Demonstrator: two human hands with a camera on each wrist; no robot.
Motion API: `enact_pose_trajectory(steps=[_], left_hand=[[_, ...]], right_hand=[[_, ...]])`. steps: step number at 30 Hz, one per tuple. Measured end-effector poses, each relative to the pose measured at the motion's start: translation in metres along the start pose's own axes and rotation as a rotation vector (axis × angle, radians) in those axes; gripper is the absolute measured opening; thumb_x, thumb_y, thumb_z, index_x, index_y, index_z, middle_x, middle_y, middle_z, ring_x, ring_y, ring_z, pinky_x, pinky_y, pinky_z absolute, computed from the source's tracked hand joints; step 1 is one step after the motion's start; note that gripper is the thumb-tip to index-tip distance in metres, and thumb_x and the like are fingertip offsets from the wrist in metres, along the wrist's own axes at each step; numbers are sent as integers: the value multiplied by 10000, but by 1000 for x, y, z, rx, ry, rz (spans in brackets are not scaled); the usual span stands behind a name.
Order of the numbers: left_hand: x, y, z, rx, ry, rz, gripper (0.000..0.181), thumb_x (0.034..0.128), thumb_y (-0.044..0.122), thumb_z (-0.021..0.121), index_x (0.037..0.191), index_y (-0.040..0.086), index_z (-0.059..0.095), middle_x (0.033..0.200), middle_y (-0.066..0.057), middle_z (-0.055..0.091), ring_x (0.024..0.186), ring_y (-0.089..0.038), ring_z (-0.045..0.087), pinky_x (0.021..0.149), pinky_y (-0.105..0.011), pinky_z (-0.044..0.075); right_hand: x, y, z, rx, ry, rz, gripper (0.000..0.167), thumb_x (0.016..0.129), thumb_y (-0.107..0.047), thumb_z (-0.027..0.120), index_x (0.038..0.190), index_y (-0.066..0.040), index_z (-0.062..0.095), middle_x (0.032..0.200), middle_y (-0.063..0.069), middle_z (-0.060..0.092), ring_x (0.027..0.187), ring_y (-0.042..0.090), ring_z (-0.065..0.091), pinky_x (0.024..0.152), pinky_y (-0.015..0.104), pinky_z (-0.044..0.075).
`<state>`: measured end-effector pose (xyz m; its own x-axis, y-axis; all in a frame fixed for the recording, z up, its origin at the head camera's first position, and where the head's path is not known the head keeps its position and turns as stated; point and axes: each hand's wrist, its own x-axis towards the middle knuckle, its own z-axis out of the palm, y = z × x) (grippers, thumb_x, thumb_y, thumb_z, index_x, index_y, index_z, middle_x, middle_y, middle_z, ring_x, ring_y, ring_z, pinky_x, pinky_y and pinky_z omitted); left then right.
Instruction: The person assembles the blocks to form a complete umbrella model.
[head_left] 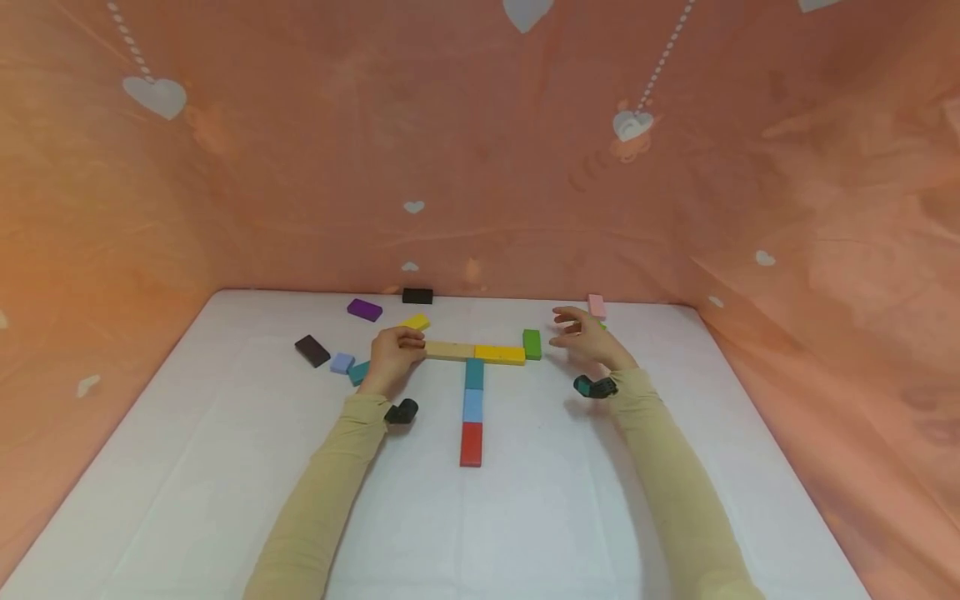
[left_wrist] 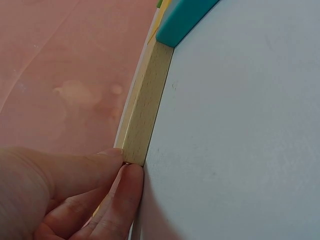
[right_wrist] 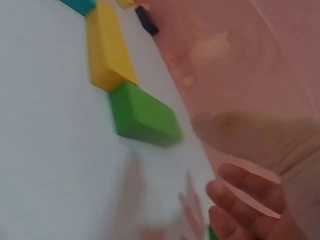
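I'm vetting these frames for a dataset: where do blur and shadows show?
Right wrist: the green block and right fingers look soft, with blurry shadows on the white table; left wrist: the wooden block looks sharper, the picture dim, a shadow beside the left fingers; head: a soft shadow beside the right sleeve.

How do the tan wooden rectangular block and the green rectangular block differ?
The tan wooden rectangular block lies crosswise; the green rectangular block lies front to back. The left hand touches the wooden block; no hand touches the green one. Both lie on the white surface.
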<state>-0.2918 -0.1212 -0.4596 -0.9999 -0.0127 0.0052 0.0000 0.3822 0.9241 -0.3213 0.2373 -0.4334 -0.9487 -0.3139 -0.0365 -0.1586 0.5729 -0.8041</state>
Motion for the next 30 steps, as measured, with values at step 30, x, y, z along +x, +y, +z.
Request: enact_pose_trajectory(steps=[30], left_hand=[[-1, 1, 0, -35, -9, -33, 264, 850, -46, 671, 1111, -58, 636, 1044, -191, 660, 964, -273, 631, 817, -320, 541]], right_hand=[[20, 51, -42, 154, 330, 169, 508, 909, -41, 610, 1388, -11, 444, 1397, 220, 404, 1220, 386, 415, 998, 457, 398]])
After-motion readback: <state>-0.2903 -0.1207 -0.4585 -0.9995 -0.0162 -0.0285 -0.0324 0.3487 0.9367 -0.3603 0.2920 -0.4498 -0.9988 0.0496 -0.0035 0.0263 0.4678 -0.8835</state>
